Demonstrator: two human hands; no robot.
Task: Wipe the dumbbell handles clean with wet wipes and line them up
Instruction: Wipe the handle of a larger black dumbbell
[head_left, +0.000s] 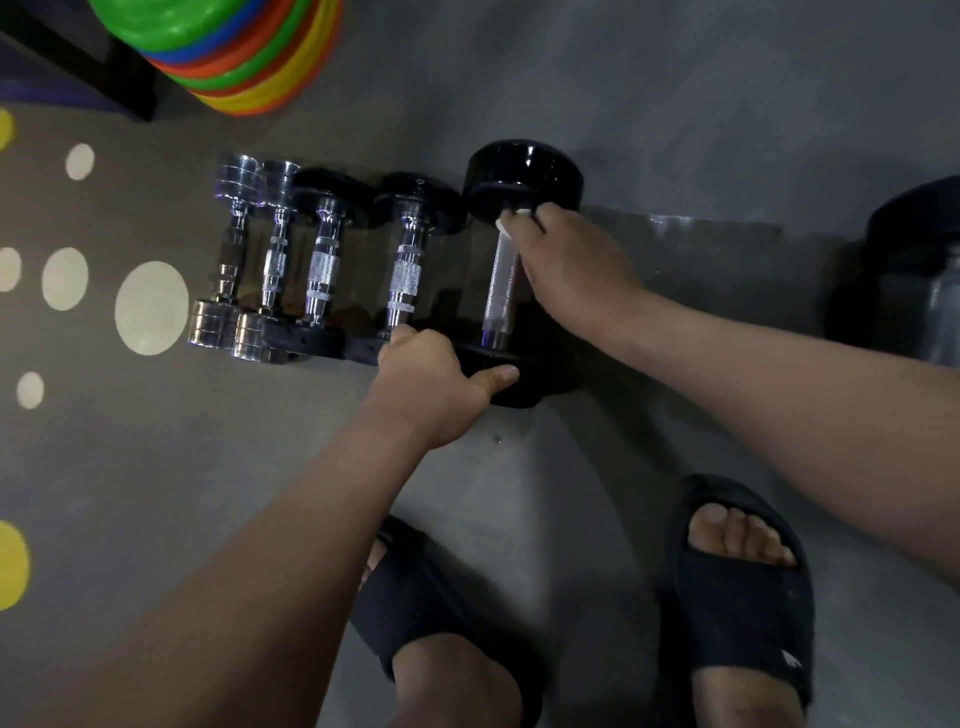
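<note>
Several dumbbells lie side by side on the grey floor. The largest, a black-headed dumbbell with a knurled steel handle, is at the right end of the row. My right hand holds a white wet wipe against the far end of that handle, by the far head. My left hand grips the near black head of the same dumbbell, thumb along its rim. To its left lie two smaller black-headed dumbbells and two chrome dumbbells.
A stack of coloured discs sits at the far left beside a dark frame. Another big black dumbbell lies at the right edge. My feet in black slides stand near the row. Pale dots mark the floor on the left.
</note>
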